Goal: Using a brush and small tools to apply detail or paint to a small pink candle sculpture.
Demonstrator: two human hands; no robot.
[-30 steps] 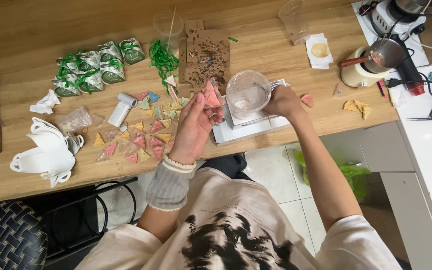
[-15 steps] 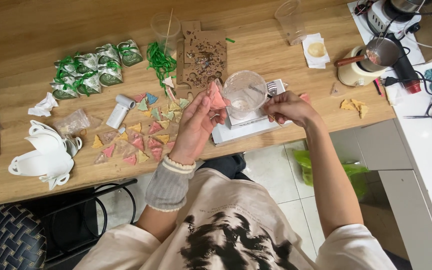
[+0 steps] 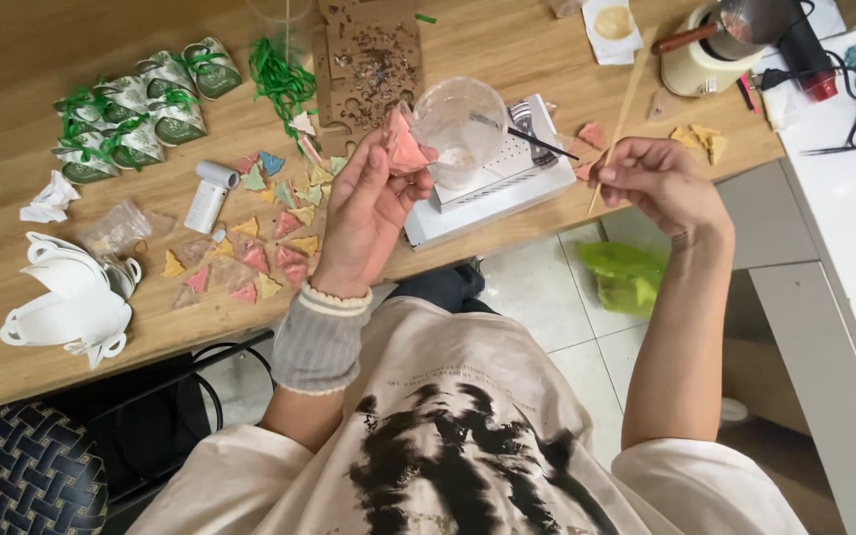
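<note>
While the person leans over a wooden table (image 3: pixel 507 50), the left hand (image 3: pixel 364 213) is raised above its edge, fingers closed around a small pink triangular piece (image 3: pixel 406 149) held up at the fingertips. The right hand (image 3: pixel 661 178) sits further right, off the table's front edge, pinching a thin wooden stick (image 3: pixel 621 114) that slants up and away over the tabletop. Between the hands, a clear plastic cup (image 3: pixel 460 124) stands on a white box (image 3: pixel 507 188), with a dark thin tool (image 3: pixel 537 142) resting across its rim. To the left of the raised hand, many small pink, yellow and blue triangles (image 3: pixel 260 243) lie scattered on the table, near a white tube (image 3: pixel 208 193). Further back sit green wrapped bundles (image 3: pixel 141 104) and a tangle of green string (image 3: pixel 284 79). The pink piece is held only by the fingertips, close beside the cup; a slip of the grip would likely drop it into the cup or off the table edge onto the floor. The long stick, gripped at one end, could swing and knock the light cup over, or snag the tool on its rim.
</note>
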